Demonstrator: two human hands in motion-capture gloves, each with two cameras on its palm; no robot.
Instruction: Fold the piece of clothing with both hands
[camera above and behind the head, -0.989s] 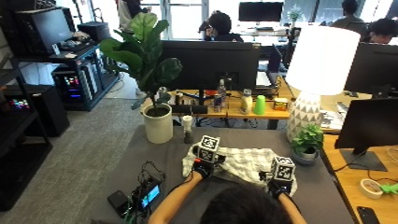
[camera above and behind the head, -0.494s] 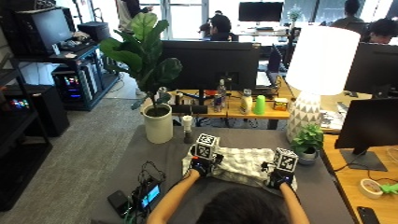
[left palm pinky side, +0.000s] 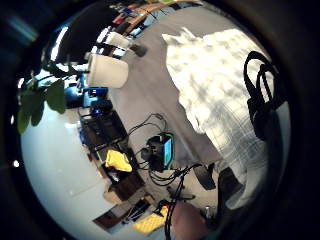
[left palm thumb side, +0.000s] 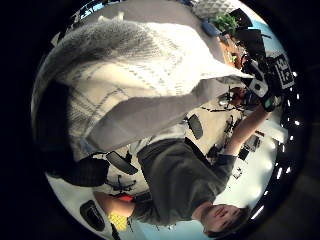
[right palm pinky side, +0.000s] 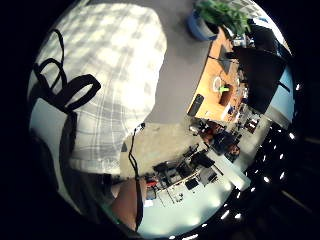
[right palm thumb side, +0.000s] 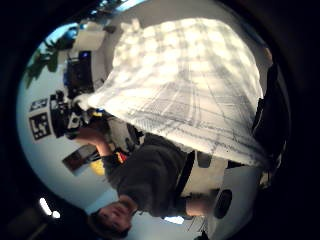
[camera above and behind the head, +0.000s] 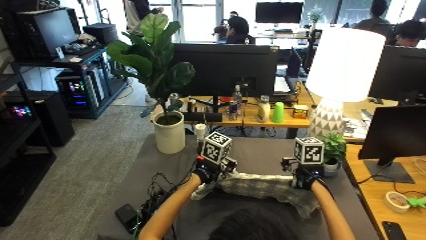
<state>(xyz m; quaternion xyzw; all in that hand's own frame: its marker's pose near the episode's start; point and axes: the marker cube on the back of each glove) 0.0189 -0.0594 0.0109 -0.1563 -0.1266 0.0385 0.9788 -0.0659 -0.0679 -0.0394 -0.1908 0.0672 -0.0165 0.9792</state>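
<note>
A white plaid garment (camera above and behind the head: 259, 187) lies across the grey table (camera above and behind the head: 166, 165) in front of me. My left hand (camera above and behind the head: 208, 174) pinches its left corner and my right hand (camera above and behind the head: 304, 177) pinches its right corner, both held a little above the table. The gripped edge is lifted, and the cloth hangs from it toward my body. The palm views show the garment (left palm thumb side: 130, 85) (right palm thumb side: 190, 90) stretched close between the hands, with my torso beneath it. The right hand (left palm thumb side: 265, 85) shows across the cloth from the left palm, and the left hand (right palm thumb side: 55, 117) from the right palm.
A white plant pot (camera above and behind the head: 168, 137) stands at the table's far left, with a bottle (camera above and behind the head: 200, 133) beside it. A small potted plant (camera above and behind the head: 333, 150) and a white lamp (camera above and behind the head: 336, 100) stand far right. A device with cables (camera above and behind the head: 143, 210) lies near left. A monitor (camera above and behind the head: 223, 60) stands behind.
The garment lay spread flat a second ago. Both hands have since raised its gripped edge, and the cloth now shows as a narrower band between them.
</note>
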